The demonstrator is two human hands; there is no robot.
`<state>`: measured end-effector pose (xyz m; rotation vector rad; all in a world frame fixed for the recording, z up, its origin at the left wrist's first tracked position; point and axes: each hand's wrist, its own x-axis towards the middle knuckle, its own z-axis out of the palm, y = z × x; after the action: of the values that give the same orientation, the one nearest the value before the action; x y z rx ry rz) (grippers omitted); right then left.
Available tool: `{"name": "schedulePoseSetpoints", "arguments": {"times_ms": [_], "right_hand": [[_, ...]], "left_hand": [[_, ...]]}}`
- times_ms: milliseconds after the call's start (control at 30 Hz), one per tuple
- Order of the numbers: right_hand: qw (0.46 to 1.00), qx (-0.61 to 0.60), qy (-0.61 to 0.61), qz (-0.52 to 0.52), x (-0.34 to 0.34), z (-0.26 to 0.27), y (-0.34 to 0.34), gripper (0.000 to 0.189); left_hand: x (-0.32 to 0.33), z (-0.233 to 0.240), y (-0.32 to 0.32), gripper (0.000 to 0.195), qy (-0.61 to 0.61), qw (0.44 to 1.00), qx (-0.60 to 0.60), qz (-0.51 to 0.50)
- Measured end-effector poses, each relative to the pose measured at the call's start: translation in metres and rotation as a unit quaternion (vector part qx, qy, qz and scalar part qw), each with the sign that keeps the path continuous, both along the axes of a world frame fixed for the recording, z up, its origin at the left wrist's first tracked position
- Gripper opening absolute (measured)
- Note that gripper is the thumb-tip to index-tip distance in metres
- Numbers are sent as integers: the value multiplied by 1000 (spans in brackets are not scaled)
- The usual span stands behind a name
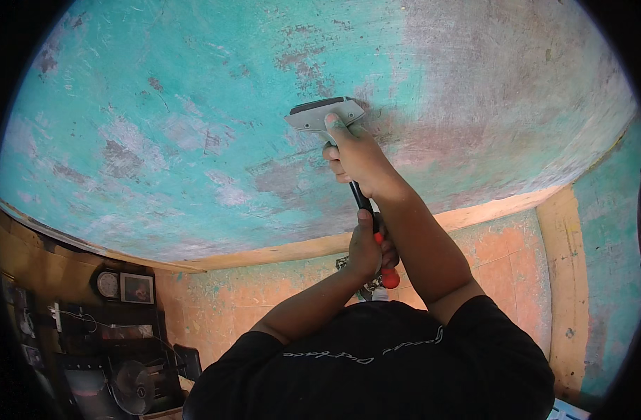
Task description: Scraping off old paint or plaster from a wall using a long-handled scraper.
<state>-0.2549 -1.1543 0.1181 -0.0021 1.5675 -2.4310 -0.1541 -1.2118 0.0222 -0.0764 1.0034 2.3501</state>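
A long-handled scraper (320, 122) with a wide grey metal head and a dark strip along its far edge lies against a large painted surface (205, 94). My right hand (352, 149) grips the neck just behind the head, its thumb laid on the metal. Lower down, my left hand (368, 247) is wrapped around the black and red handle, whose red rounded end (390, 279) sticks out below. Teal paint covers the left of the surface, with worn grey patches. To the right of the head it is mostly dull grey and brownish.
A yellowish trim (278, 251) borders the painted surface, beyond which is an orange surface with flaking paint (504, 262). At lower left are a round clock (108, 281), a framed picture (137, 288), hanging wires and a fan (135, 387). A yellowish post (565, 294) stands at right.
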Motion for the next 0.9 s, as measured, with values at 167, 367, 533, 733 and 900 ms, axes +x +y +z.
{"name": "schedulePoseSetpoints", "arguments": {"times_ms": [167, 367, 533, 733, 900], "right_hand": [[999, -18, -38, -10, 2, -5, -1, 36], [999, -40, -16, -20, 6, -2, -5, 34], [998, -26, -28, -45, 9, 10, -6, 35], [998, -35, -38, -38, 9, -1, -5, 38], [996, -37, -42, -63, 7, 7, -7, 33]], "left_hand": [[1, -6, -4, 57, 21, 1000, -12, -13], [0, 3, -20, 55, 18, 998, -18, -49], [-3, 7, -20, 53, 53, 996, -18, -69], [0, 2, -26, 53, 42, 995, -8, -87], [-4, 6, -23, 52, 38, 996, -20, -78]]}}
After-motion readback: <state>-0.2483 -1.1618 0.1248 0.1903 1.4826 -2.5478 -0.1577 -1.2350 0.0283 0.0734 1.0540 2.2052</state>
